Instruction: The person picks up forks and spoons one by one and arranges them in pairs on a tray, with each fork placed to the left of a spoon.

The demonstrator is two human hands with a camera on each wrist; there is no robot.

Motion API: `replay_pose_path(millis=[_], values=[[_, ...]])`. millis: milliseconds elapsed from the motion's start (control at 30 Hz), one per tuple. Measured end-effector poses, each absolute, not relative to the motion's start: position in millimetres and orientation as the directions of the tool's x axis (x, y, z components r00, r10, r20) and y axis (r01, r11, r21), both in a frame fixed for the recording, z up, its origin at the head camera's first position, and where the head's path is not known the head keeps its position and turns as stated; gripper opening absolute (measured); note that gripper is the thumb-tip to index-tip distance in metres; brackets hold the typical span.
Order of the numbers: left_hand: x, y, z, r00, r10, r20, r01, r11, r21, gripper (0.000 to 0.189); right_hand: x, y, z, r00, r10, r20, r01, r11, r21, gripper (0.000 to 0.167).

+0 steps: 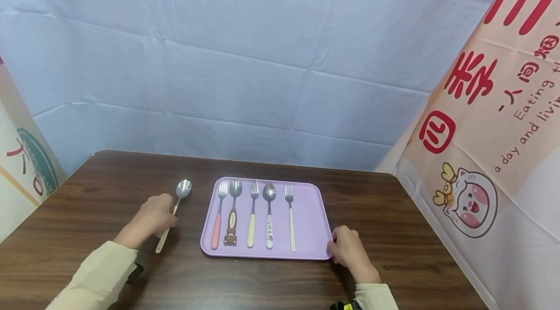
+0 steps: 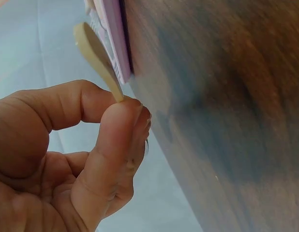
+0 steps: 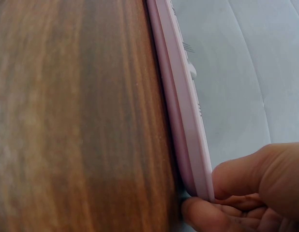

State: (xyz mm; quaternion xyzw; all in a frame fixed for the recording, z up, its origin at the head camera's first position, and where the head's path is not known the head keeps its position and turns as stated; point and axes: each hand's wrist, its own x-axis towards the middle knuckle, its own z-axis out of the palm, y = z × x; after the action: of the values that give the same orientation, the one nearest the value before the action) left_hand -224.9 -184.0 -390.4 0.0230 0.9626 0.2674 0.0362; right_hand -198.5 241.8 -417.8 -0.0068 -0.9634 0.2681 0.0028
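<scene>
Between thumb and fingertips, my left hand (image 1: 153,217) pinches a spoon (image 1: 183,188) by its pale cream handle, left of the tray. In the left wrist view the flat handle end (image 2: 94,53) sticks up past the thumb; the bowl is hidden there. My right hand (image 1: 348,250) grips the near right corner of a lilac tray (image 1: 312,222), thumb on the rim and fingers at its outer edge. Side by side on the tray lie a pink-handled fork (image 1: 216,227), a brown bear-handled spoon (image 1: 232,222), a cream-handled fork (image 1: 251,227), a panda-patterned spoon (image 1: 269,232) and a white-handled fork (image 1: 292,227).
Everything rests on a dark wooden table (image 1: 210,285). Behind it hangs a pale blue cloth (image 1: 245,81), and a printed cloth (image 1: 494,154) with red lettering and a cartoon hangs to the right. Another printed cloth (image 1: 22,169) is at the left.
</scene>
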Motion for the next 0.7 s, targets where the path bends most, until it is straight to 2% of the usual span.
replay_pose_path(millis=[700], values=[[-223.8,-183.6,-396.6,-0.996,0.040,-0.082,-0.011,0.841,0.541,0.018,-199.0,242.3,-418.3,-1.000,0.018,-0.005,0.018,0.861,-0.508,0.011]])
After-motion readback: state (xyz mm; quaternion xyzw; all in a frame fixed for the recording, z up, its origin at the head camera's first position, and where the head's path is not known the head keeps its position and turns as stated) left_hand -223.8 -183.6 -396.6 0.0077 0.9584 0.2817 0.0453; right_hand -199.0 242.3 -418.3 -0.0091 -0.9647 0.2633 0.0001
